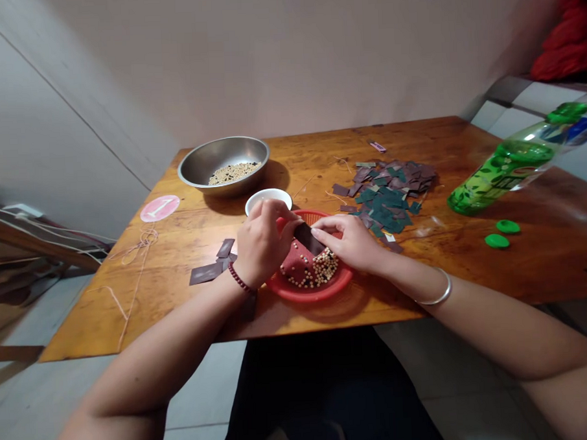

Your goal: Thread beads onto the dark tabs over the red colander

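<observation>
Indoors, a small dark piece (311,242) is held between two bare hands at a wooden table (558,260); its upper end is pinched by the thumb and curled fingers of the left hand (260,241), closed with hardly any gap, while its right side is gripped by the thumb and straighter fingers of the right hand (351,243); whether anything is contained in the piece cannot be told. Directly beneath the fingers, a red basket (316,298) is seen, its floor scattered with pale and black grains (325,267), most of them gathered below the right fingers; just beyond the left fingers, a white bowl (267,195) is partly hidden; farther beyond them and to the left, mixed grains (235,172) are held in a steel bowl (192,179). Left of the fingers, flat dark rectangles (207,274) are laid near the left wrist, on which a beaded bracelet (238,278) is worn; farther left, loose string (141,243) and a round sign (160,208) marked "1" are shown. Beyond the right fingers, a heap of dark and green pieces (392,190) is spread; well to their right, a green-labelled bottle (505,165) is stood, with two green caps (508,227) nearby.
</observation>
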A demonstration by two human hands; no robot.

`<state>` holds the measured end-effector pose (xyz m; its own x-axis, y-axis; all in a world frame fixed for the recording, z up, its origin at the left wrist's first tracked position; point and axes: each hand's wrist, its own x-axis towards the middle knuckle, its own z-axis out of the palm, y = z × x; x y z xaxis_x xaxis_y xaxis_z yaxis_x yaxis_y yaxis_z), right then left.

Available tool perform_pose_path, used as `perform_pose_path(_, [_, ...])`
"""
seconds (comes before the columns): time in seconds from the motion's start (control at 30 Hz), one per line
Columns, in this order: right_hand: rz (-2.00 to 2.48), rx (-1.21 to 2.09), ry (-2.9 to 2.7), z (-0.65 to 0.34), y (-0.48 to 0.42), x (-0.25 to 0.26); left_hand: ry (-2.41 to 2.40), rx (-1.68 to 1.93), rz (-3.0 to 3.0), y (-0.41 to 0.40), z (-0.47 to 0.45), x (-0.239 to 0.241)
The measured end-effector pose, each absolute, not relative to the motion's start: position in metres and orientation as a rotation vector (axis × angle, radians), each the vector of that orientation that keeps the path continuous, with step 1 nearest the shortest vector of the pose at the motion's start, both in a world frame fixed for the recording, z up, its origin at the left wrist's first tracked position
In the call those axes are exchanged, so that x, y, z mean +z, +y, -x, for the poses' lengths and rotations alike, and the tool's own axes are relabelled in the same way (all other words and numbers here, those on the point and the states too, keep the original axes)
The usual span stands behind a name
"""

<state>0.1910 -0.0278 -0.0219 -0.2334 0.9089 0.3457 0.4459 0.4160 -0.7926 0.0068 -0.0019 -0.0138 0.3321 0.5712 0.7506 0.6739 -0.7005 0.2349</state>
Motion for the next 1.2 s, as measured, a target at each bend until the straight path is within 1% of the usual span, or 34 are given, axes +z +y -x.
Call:
perform_pose_path(0.1, [1.166, 0.737, -1.833, -0.1912, -0.028, -0.0225, -1.107, -1.419, 2.477, -0.002, -0.006, -0.0144])
perform_pose_path(0.17, [1.17, 0.734, -1.845, -0.1912, -0.0281, -0.0227, -1.058, -1.373, 2.547, -0.002, -0.0059, -0.0149])
perform_pose_path(0.23, [1.169, 0.745, -1.85, -0.1911, -0.0281, -0.0227, -1.115, -1.307, 2.543, -0.0017, -0.0062, -0.0153])
perform_pose_path(0.33, [1.158, 0.768, -1.842, -0.1909, -0.0283, -0.0221, -1.191, -1.392, 2.416, -0.0014, -0.0063, -0.0152])
perform_pose_path(0.43, [1.152, 0.777, -1.841, -0.1908, -0.0285, -0.0203, -0.983, -1.453, 2.462, -0.0024, -0.0059, -0.0136])
perform_pose_path(0.5, [1.15, 0.776, -1.852, -0.1909, -0.0285, -0.0194, -0.889, -1.348, 2.542, -0.0032, -0.0056, -0.0122])
perform_pose_path(0.57, [1.146, 0.773, -1.855, -0.1911, -0.0283, -0.0194, -0.976, -1.255, 2.518, -0.0033, -0.0053, -0.0116])
perform_pose_path(0.67, [1.139, 0.798, -1.831, -0.1917, -0.0275, -0.0212, -1.166, -1.328, 2.329, -0.0024, -0.0045, -0.0128])
perform_pose_path(0.73, [1.13, 0.822, -1.819, -0.1921, -0.0271, -0.0223, -1.129, -1.408, 2.319, -0.002, -0.004, -0.0137])
perform_pose_path(0.83, [1.123, 0.819, -1.823, -0.1921, -0.027, -0.0226, -0.961, -1.313, 2.495, -0.0017, -0.0038, -0.013])
perform_pose_path(0.9, [1.129, 0.813, -1.825, -0.1918, -0.0271, -0.0223, -1.026, -1.235, 2.479, -0.0012, -0.0041, -0.0118])
perform_pose_path(1.03, [1.123, 0.855, -1.795, -0.1914, -0.0273, -0.0225, -1.273, -1.226, 2.313, 0.0003, -0.0045, -0.0108])
perform_pose_path(1.2, [1.111, 0.934, -1.699, -0.1928, -0.0254, -0.0221, -1.212, -1.129, 2.412, 0.0016, -0.0045, -0.0098])
